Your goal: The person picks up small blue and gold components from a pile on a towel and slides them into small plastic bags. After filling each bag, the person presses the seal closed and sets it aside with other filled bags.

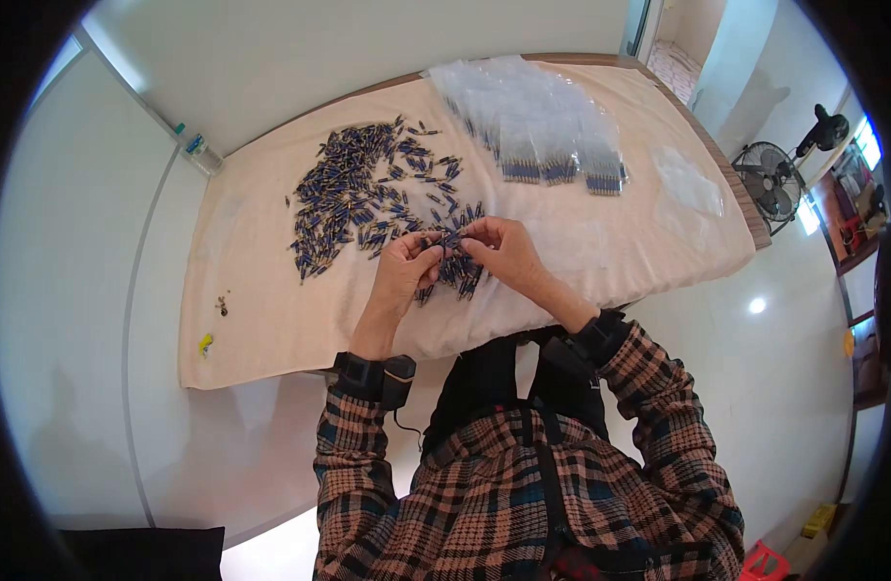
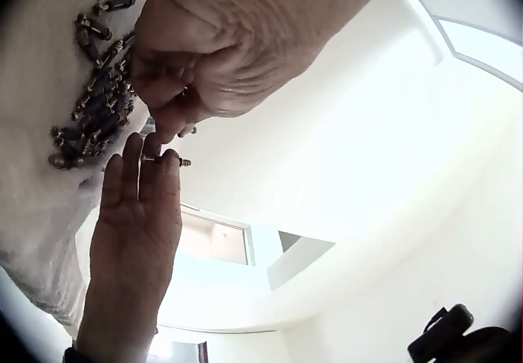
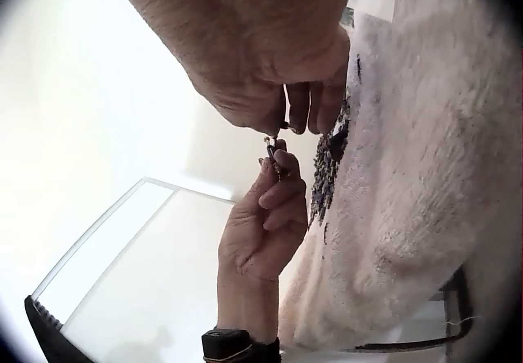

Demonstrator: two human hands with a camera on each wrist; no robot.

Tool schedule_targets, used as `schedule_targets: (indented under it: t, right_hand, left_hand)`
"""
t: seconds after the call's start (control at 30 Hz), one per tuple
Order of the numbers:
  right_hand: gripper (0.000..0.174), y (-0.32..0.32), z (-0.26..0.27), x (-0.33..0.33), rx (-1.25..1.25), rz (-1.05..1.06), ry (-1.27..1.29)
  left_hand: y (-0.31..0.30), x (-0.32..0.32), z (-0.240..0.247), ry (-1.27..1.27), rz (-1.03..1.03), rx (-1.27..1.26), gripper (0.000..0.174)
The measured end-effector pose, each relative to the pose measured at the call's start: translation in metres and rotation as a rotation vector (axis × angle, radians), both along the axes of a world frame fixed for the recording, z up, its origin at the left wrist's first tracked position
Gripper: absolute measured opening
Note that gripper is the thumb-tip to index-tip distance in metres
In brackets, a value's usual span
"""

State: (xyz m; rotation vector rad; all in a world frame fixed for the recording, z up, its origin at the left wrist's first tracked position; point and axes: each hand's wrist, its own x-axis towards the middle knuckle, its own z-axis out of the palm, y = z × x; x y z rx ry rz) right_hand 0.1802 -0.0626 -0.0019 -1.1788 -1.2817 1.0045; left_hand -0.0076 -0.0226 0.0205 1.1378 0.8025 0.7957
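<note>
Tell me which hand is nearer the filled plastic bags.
Right. The right hand is on the near side of the filled plastic bags; the left hand is farther away, toward their left.

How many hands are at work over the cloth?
2: the left hand and the right hand, close together above the blue pieces on the cloth. Neither is hidden.

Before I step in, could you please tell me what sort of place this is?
Probably a home or small workroom: a cloth-covered table bears many small parts and clear bags with parts inside, and a fan stands nearby.
</note>
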Motion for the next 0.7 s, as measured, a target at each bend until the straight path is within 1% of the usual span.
schedule_targets:
  t: [0.07, 0.1, 0.2, 0.23, 0.33, 0.37, 0.47, 0.57, 0.6, 0.7]
  right_hand:
    - [0.014, -0.002, 0.009, 0.000, 0.100, -0.066, -0.169]
    - [0.014, -0.004, 0.013, 0.000, 0.101, -0.067, -0.169]
    - [0.021, -0.013, 0.024, 0.001, 0.349, -0.125, -0.435]
    - [0.021, -0.013, 0.024, 0.000, 0.348, -0.126, -0.435]
    - [0.026, -0.012, 0.025, -0.004, 0.681, -0.095, -0.803]
    - [0.026, -0.013, 0.025, -0.004, 0.682, -0.097, -0.803]
    - [0.022, -0.015, 0.024, -0.005, 0.652, -0.040, -0.934]
    - [0.018, -0.014, 0.022, -0.003, 0.662, -0.009, -0.988]
    - [0.016, -0.014, 0.022, -0.002, 0.667, 0.005, -1.018]
    - [0.014, -0.013, 0.017, -0.001, 0.626, -0.021, -1.002]
  left_hand:
    - [0.000, 0.001, 0.000, -0.001, 0.008, -0.015, 0.026]
    - [0.000, 0.002, 0.000, -0.003, 0.011, -0.014, 0.026]
    - [-0.001, 0.003, -0.001, -0.006, 0.016, -0.014, 0.026]
    - [-0.002, 0.003, -0.001, 0.023, -0.003, 0.020, 0.025]
    - [-0.002, 0.004, 0.001, 0.084, -0.044, 0.091, 0.024]
    - [-0.002, 0.005, 0.002, 0.096, -0.074, 0.102, 0.025]
    - [-0.001, 0.003, 0.003, 0.121, -0.127, 0.125, 0.025]
    - [-0.005, 0.005, 0.006, 0.098, -0.187, 0.087, 0.025]
    - [-0.006, 0.007, 0.007, 0.098, -0.189, 0.087, 0.025]
    - [-0.007, 0.010, 0.012, 0.162, -0.155, 0.038, 0.025]
